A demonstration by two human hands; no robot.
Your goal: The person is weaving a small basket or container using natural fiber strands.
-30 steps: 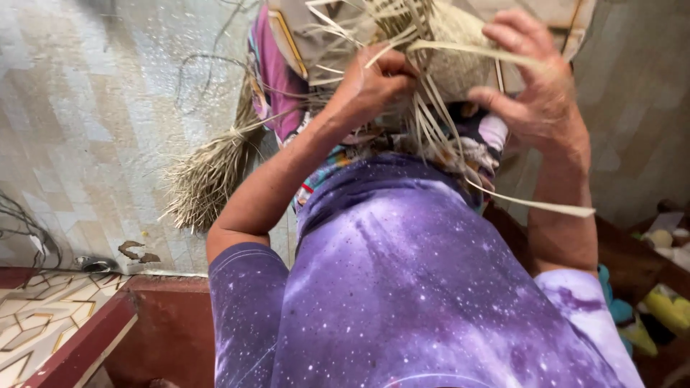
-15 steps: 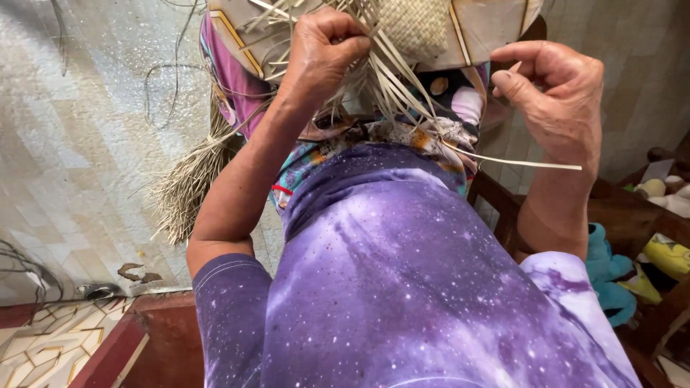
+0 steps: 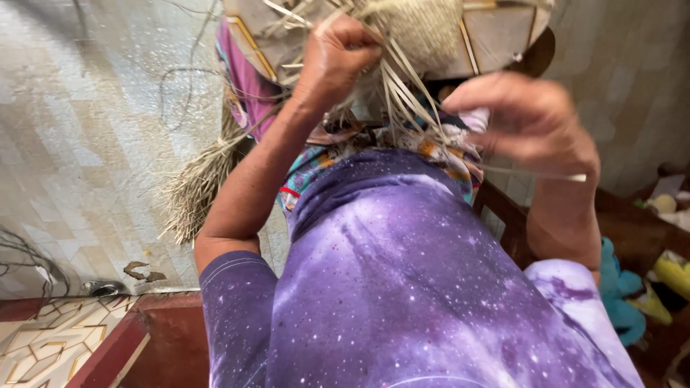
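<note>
Pale straw strips (image 3: 402, 93), long and flat, fan out from a woven straw piece (image 3: 424, 29) at the top of the view, just above the person's chest. The left hand (image 3: 338, 54) is clenched around a bunch of these strips close to the weave, knuckles toward the camera, the forearm rising from a purple star-patterned shirt (image 3: 402, 287). The right hand (image 3: 528, 118) is blurred; its fingers curl around a single thin strip (image 3: 546, 174) that runs sideways beneath the hand and pokes out past the wrist. The woven piece rests against a flat pale board with a thin wooden border (image 3: 503, 36), which lies across the person's lap area. Below the strips a patch of bright patterned cloth (image 3: 323, 154) shows, with a pink cloth (image 3: 248, 86) to its left. A bundle of dry, frayed plant fibre (image 3: 198, 187) hangs down beside the left forearm, above a pale tiled floor (image 3: 79, 144). At lower left is a dark red wooden edge (image 3: 115, 345) next to patterned tiles. On the right, a dark wooden surface (image 3: 632, 215) holds a teal object (image 3: 618, 287) and something yellow (image 3: 672, 273), both too blurred to identify.
</note>
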